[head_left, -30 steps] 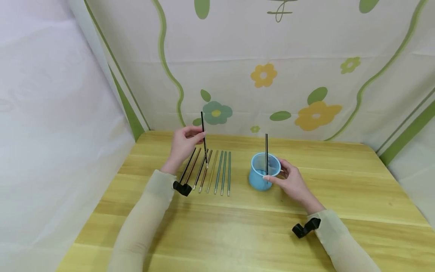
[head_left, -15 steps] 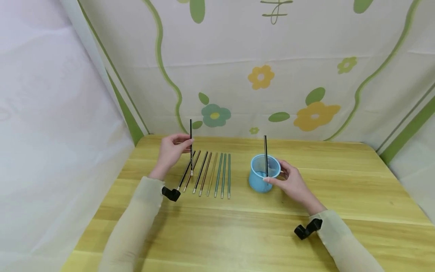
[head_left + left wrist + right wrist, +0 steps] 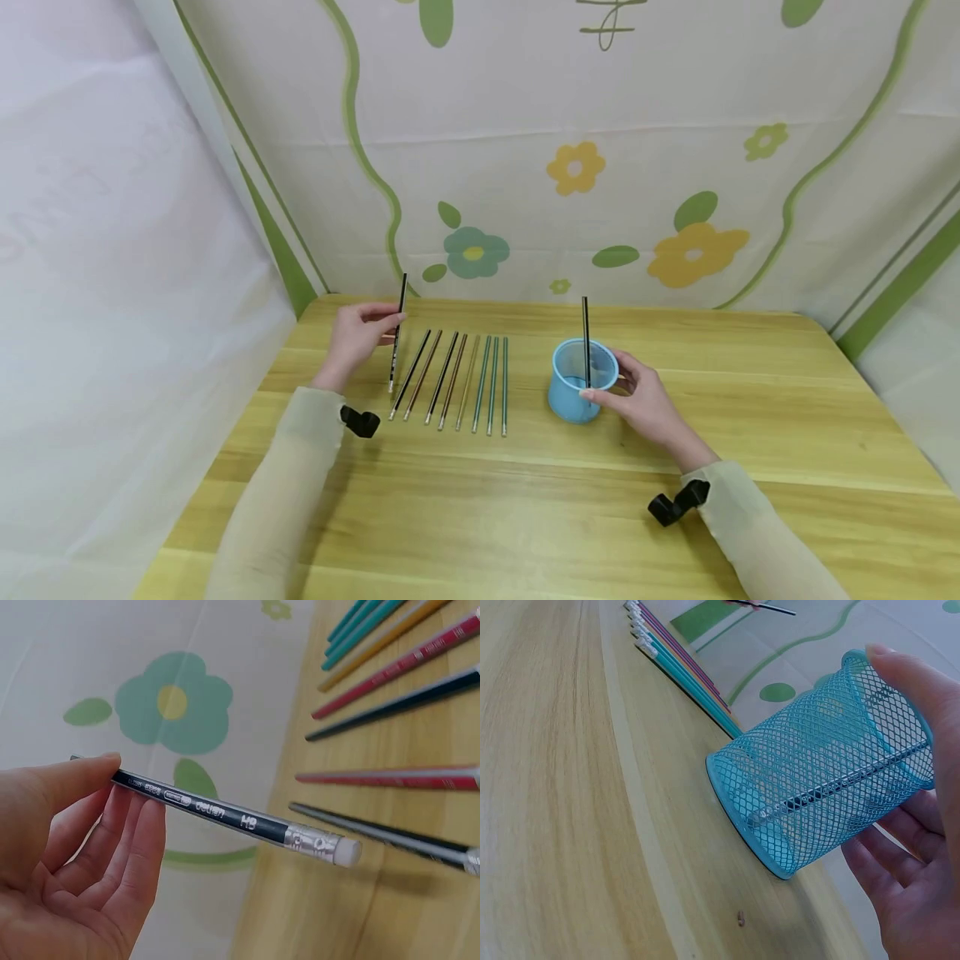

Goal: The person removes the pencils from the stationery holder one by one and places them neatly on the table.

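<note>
My left hand [image 3: 352, 337] pinches a black pencil [image 3: 394, 362] between thumb and fingertips. It slants nearly upright, white eraser end down, left of the row. In the left wrist view, the held pencil [image 3: 217, 810] shows silver lettering and "HB". My right hand [image 3: 637, 400] grips a light blue mesh pen holder [image 3: 568, 402] at its right side, thumb over the rim. One black pencil [image 3: 586, 325] stands in the holder, its eraser end at the bottom. Between the hands lies a row of pencils: black [image 3: 409, 375], red [image 3: 452, 383], yellow [image 3: 468, 383] and green [image 3: 492, 387] ones.
Everything is on a wooden table [image 3: 480, 517]. A white cloth with printed flowers [image 3: 476, 252] hangs behind its back edge, and another white cloth [image 3: 135, 292] hangs at the left. A tiny brown speck [image 3: 741, 919] lies near the pen holder.
My left hand has carried the black pencil leftward and lower, from above the row to just beyond its left end. My right hand and the pen holder stay in place.
</note>
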A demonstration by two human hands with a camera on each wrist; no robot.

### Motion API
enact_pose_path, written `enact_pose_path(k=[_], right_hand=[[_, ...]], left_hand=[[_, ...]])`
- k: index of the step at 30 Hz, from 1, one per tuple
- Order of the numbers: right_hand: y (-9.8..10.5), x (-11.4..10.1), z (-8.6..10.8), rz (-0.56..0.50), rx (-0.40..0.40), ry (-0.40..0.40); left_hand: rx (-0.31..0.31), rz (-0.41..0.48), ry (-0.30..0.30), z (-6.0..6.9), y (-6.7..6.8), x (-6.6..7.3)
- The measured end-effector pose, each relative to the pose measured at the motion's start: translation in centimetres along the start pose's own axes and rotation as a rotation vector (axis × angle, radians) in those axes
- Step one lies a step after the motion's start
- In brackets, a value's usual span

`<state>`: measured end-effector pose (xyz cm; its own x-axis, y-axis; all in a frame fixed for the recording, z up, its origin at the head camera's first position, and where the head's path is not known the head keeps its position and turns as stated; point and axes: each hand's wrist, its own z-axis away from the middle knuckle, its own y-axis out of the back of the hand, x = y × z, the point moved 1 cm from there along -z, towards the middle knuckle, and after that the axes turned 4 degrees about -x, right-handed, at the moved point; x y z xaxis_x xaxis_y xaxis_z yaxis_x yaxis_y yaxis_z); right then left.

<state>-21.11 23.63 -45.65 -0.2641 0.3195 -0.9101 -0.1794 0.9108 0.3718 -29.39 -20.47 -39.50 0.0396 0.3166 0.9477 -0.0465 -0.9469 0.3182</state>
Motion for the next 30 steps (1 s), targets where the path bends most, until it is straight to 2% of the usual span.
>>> enact_pose_path(k=[9, 12, 17, 19, 30], right_hand=[[-0.1, -0.1, -0.1, -0.002, 0.002, 0.004], [-0.1, -0.2, -0.1, -0.001, 0.001, 0.0], [0.0, -0.3, -0.1, 0.0, 0.0, -0.008], [0.0, -0.3, -0.1, 0.001, -0.001, -0.01], [0.0, -0.2, 0.0, 0.011, -0.001, -0.008]], left_hand=[[-0.024, -0.005, 0.118, -0.3, 1.0, -2.5], [-0.041, -0.044, 0.151, -0.4, 1.1, -3.2], [-0.064, -0.137, 0.163, -0.6, 1.0, -4.2], [-0.063, -0.148, 0.167, -0.7, 1.0, -4.5], [-0.045, -0.104, 0.201, -1.1, 0.2, -5.9]])
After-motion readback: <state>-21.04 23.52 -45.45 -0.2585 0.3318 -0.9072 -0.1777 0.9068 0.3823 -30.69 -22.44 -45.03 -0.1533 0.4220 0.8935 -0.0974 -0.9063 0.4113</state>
